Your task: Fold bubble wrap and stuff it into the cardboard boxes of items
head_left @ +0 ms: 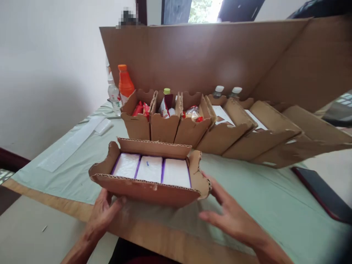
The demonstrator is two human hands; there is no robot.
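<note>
In front of me is an open-topped cardboard box (148,190) with curved cut-outs in its ends. It contains three white packs (150,168) with purple edges, side by side. At the box's lower left front corner my left hand (106,209) holds it, thumb along the front and the other fingers partly hidden beneath. My right hand (227,212) is open at the right end, its fingers against the end wall and the thumb spread apart from the box.
Behind stands a row of similar cardboard bins (165,126) with packaged goods, the right ones leaning. An orange bottle (125,82) and a clear bottle (114,95) stand at left. A black phone (321,190) lies at right. A large cardboard panel (206,55) rises at the back.
</note>
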